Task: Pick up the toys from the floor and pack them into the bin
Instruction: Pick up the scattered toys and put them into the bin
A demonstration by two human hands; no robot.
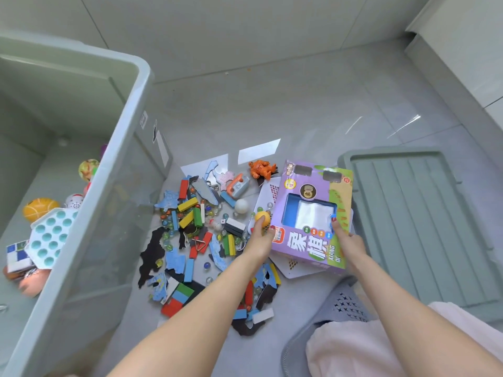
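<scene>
Gripping purple box [313, 213] w/ both hands: left hand [260, 240] curled on its left edge by yellow ball [263, 218], right hand [345, 239] pinching right side. Box raised over toy pile [196, 227] on floor, bin [109, 186] at left w/ toys inside, lid [413, 227] at right.

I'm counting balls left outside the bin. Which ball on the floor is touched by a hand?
The yellow ball: the left hand rests fingers on it. The white ball lies untouched.
</scene>
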